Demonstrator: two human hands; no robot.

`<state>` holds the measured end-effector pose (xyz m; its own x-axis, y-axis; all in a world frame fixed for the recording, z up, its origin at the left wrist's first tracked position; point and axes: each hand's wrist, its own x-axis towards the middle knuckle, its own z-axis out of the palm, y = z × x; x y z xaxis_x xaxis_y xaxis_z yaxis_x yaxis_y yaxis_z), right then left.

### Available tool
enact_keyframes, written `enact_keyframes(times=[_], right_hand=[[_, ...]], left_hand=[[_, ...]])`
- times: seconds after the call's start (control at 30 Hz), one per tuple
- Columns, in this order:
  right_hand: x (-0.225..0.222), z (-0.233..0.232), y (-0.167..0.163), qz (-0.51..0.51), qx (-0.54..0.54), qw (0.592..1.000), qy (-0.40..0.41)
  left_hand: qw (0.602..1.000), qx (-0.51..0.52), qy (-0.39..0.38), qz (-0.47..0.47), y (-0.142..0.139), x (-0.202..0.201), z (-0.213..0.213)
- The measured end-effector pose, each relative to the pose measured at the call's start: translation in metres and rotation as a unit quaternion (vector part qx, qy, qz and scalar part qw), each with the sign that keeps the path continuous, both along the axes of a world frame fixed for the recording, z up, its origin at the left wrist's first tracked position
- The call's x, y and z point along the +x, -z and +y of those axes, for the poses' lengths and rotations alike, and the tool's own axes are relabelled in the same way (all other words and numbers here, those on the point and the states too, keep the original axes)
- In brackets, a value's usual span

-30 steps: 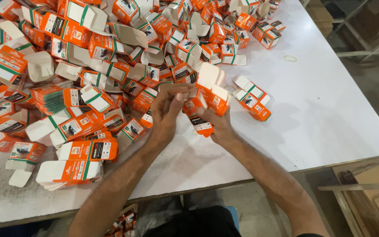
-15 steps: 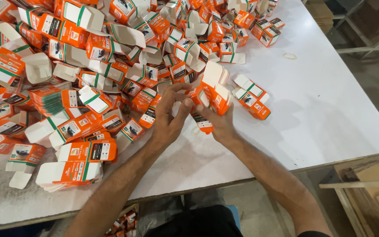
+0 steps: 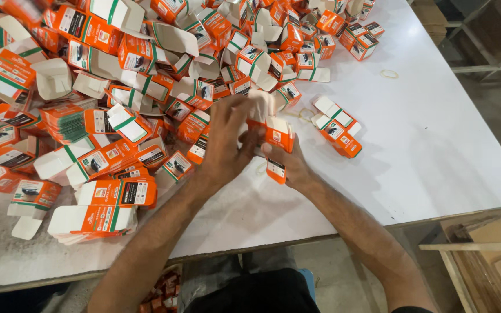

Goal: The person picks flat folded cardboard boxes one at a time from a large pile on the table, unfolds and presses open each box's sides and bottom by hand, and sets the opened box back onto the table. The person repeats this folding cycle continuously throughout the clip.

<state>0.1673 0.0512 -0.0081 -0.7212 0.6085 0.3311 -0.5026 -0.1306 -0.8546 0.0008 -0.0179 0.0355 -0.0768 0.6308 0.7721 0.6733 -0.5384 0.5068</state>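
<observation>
Carton: small orange-and-white folding carton (image 3: 273, 134), held above the worktop near its front edge, between both hands, just right of the big heap.
Left hand: left hand (image 3: 225, 144), palm down, fingers curled over the carton's top-left end; closed on it, thumb side hidden.
Right hand: right hand (image 3: 290, 164), beneath and behind the carton, fingers wrapped around its lower right side; closed on it.
Second carton: another orange carton (image 3: 276, 171) shows just under the held one, against the right hand; whether it is gripped or only lying there cannot be told.
Handling: judged light, thin card; stiff along the folded edges, soft on the flat panels, easily crushed or creased. Printed faces look smooth, somewhat slippery. Flaps tear if pulled.
Where to take hold: by the long edges or corners, with light pinch pressure, not on the middle of a panel or an open flap.
Heap: loose heap (image 3: 146, 75) of like cartons, many with white flaps open, covering the left and far side of the worktop.
Flat stacks: folded-flat cartons in stacks (image 3: 94, 220) near the front left edge.
Pair: two erected cartons (image 3: 337, 127) lying just right of the hands.
Rubber band: a pale rubber band (image 3: 388, 73) well apart on the right.
Worktop: white worktop (image 3: 436, 150), bare on its right part.
</observation>
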Motion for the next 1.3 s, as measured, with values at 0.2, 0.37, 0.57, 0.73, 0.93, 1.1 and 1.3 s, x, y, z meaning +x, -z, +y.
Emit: enact_keyframes(times=[0.2,0.37,0.57,0.73,0.93,1.1,1.3], right_hand=[[0.000,0.004,0.000,0.010,-0.162,0.985,-0.060],[0.003,0.011,-0.005,0.007,-0.171,0.984,-0.054],[0.005,0.005,0.000,-0.032,-0.020,0.994,0.102],[0.005,0.001,-0.006,-0.083,0.176,0.959,0.204],[0.001,-0.015,-0.010,-0.085,0.304,0.918,0.242],[0.003,-0.007,-0.008,-0.067,0.236,0.952,0.182],[0.006,-0.003,-0.011,-0.001,-0.035,0.996,0.082]], left_hand=[[0.992,-0.051,0.108,-0.036,0.017,-0.010,0.007],[0.903,-0.169,0.218,-0.330,0.022,-0.003,0.003],[0.992,-0.006,0.119,-0.052,0.027,0.000,-0.001],[0.986,-0.107,0.067,-0.111,0.032,0.000,0.005],[0.857,-0.134,0.183,-0.463,0.024,0.008,0.010],[0.860,-0.080,0.257,-0.433,0.017,0.009,0.003],[0.942,-0.036,0.204,-0.264,0.030,0.006,0.002]])
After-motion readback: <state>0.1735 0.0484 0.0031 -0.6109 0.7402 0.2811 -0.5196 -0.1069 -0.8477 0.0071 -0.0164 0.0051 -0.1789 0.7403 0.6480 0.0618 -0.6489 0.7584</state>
